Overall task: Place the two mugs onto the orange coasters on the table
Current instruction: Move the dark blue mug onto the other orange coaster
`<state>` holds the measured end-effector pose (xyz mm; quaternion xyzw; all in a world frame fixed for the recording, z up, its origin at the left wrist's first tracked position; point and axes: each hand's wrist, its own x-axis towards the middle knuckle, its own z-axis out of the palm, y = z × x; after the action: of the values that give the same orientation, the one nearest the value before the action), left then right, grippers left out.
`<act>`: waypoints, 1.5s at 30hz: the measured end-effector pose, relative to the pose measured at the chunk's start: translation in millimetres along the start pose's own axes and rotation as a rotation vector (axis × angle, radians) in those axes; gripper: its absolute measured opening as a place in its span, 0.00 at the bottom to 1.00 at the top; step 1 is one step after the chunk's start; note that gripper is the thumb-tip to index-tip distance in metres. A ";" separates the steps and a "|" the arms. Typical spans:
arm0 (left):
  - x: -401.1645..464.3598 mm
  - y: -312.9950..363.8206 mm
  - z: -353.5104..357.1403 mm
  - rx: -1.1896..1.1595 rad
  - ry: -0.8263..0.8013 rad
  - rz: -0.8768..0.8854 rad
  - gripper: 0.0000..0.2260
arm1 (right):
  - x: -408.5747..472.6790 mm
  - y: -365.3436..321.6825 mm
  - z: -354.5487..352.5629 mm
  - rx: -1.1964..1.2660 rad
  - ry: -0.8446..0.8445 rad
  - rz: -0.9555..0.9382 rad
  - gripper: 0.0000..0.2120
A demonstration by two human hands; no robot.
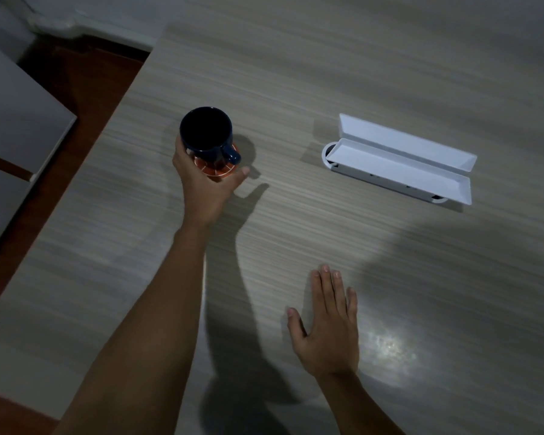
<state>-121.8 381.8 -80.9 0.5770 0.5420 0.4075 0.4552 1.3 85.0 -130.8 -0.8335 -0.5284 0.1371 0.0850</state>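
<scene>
The left hand (206,180) is gripping a dark blue mug (206,135) from its near-left side, fingers wrapping round the far-left wall and thumb stretching out to the right below the handle, which is pointing right and toward the person. The mug is standing upright over an orange coaster (217,169), whose near edge is peeking out under the mug; whether the base is already resting on the coaster or hanging just above it, I cannot tell. Since the coaster is lying directly beneath the mug, the remaining move is probably straight down and then letting go. The left forearm is reaching out long and nearly straight from the near edge of the table (358,73). The right hand (327,324) is lying flat, well nearer than the mug and to its right, fingers pressed together, thumb apart, holding nothing. A white open case (399,158) is sitting well to the mug's right. No second mug or coaster is showing
</scene>
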 end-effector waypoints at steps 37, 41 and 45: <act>-38.9 2.6 6.4 -0.218 0.510 -0.030 0.16 | 0.3 2.6 5.6 0.016 0.026 -0.010 0.38; -35.7 8.8 6.8 -0.271 0.531 -0.054 0.15 | 0.3 3.0 5.2 0.014 0.018 -0.007 0.37; -31.1 9.4 7.4 -0.315 0.513 -0.070 0.14 | 0.2 2.7 3.8 0.017 0.015 -0.006 0.37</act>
<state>-114.8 350.3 -72.9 0.3584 0.5891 0.6031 0.4009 2.5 84.0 -135.2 -0.8322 -0.5291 0.1350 0.0963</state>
